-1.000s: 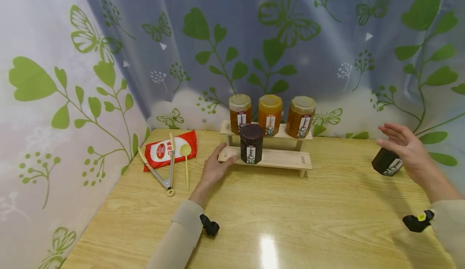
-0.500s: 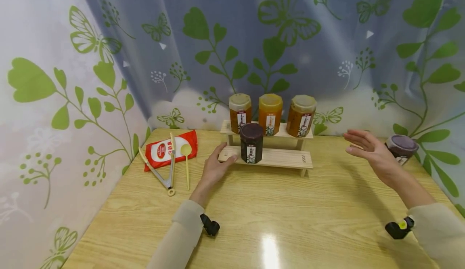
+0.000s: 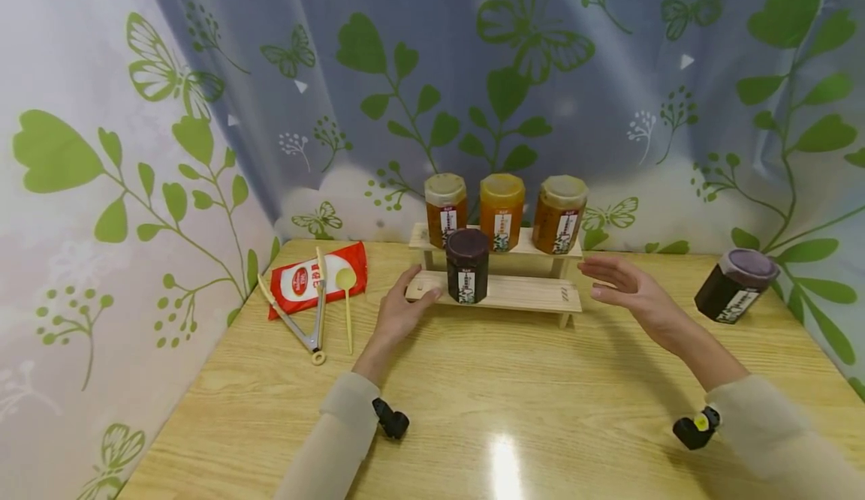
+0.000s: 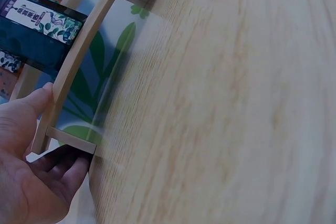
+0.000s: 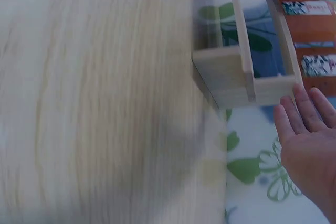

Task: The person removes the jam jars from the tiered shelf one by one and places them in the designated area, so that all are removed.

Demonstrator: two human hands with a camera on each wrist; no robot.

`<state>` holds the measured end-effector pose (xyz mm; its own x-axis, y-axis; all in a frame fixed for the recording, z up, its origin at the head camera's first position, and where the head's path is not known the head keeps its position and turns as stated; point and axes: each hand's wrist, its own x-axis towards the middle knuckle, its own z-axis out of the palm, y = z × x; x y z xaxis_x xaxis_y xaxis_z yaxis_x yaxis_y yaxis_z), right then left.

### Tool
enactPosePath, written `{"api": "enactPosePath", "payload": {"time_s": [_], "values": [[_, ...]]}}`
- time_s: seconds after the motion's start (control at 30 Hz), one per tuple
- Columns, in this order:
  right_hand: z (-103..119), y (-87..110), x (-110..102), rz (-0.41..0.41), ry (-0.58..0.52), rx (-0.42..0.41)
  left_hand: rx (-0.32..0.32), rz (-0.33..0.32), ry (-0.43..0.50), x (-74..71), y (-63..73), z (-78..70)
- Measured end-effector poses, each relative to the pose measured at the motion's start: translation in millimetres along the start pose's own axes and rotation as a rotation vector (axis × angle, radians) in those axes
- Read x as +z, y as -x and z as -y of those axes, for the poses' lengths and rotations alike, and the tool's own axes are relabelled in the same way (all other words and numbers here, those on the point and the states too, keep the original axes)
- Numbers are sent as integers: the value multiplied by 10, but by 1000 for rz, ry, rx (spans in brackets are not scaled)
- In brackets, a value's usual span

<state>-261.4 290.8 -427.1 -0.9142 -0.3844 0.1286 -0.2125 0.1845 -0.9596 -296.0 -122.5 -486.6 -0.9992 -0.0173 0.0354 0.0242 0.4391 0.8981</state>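
Note:
A two-step wooden display rack (image 3: 523, 292) stands at the back of the table. My left hand (image 3: 399, 318) grips the left end of its lower step, thumb on the front edge and fingers around the end. On that step sits a dark jam jar (image 3: 468, 269). The upper step carries an amber jar (image 3: 446, 213), an orange jar (image 3: 502, 215) with a yellow lid, and another amber jar (image 3: 559, 216). My right hand (image 3: 638, 295) holds nothing, its fingers extended beside the rack's right end; whether they touch it I cannot tell.
Another dark jar (image 3: 735, 287) with a purple lid stands at the far right. On the left lie a red-and-white packet (image 3: 287, 282), tongs (image 3: 290, 326) and a pale yellow spoon (image 3: 347, 297). A patterned curtain (image 3: 419, 87) hangs behind the table.
My right hand has moved left from the far-right dark jar to the rack's right end, uncovering that jar. The left hand and the jars on the rack have stayed put.

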Motion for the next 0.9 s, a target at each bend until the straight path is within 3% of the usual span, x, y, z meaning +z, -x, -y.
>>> {"api": "enactPosePath", "payload": {"time_s": [0.9], "values": [[-67, -594, 852, 122, -155, -23, 19, -6, -3, 5, 7, 11]]}}
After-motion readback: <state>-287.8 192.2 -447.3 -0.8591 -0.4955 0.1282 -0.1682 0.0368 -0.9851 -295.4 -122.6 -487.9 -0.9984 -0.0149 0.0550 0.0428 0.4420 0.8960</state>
